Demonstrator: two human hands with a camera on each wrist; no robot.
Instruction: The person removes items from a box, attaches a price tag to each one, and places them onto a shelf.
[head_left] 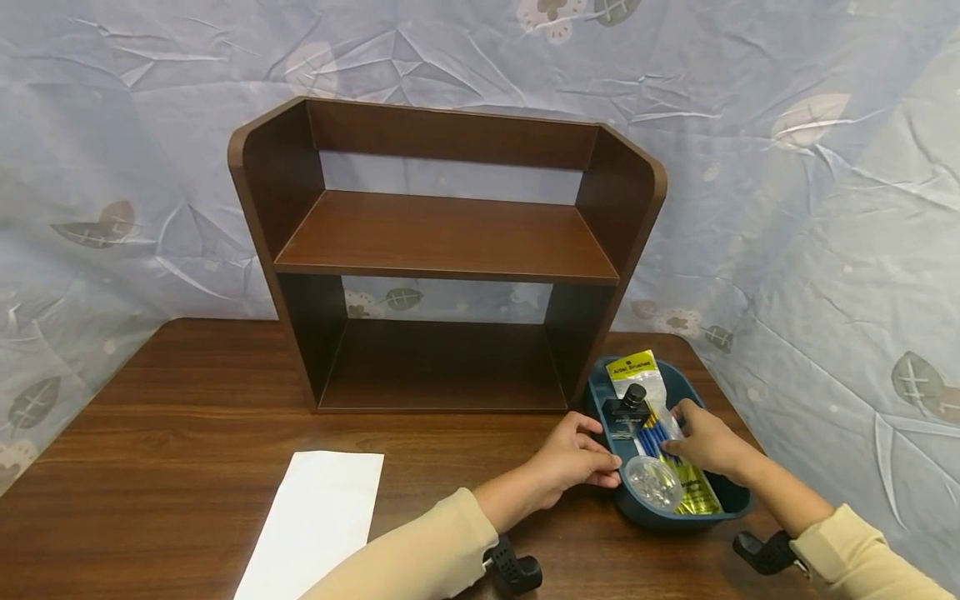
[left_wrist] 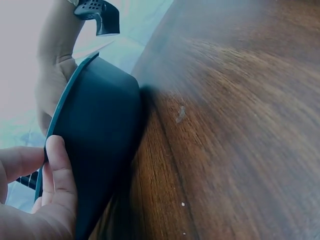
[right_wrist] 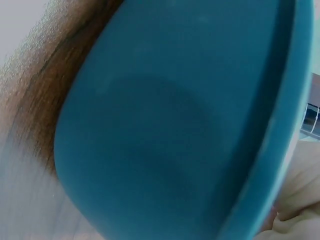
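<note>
Beige sleeves (head_left: 427, 548) lay nearest. The left hand (head_left: 572, 458) pinched the blue basket (head_left: 675, 522) by its rim; the right hand (head_left: 705, 442) pinched the brush packet (head_left: 654, 437) inside.

The head view looks forward and down across the table (head_left: 165, 433); both wrist views share the bin (left_wrist: 102, 115), close-up.

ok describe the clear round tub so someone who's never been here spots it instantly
Find the brown shelf unit, then the blue bin by its right side. In the bin's near end lies a clear round tub. Its see-through, circular form sets it apart from the dark capped bottle and the yellow-ended brush packet.
</note>
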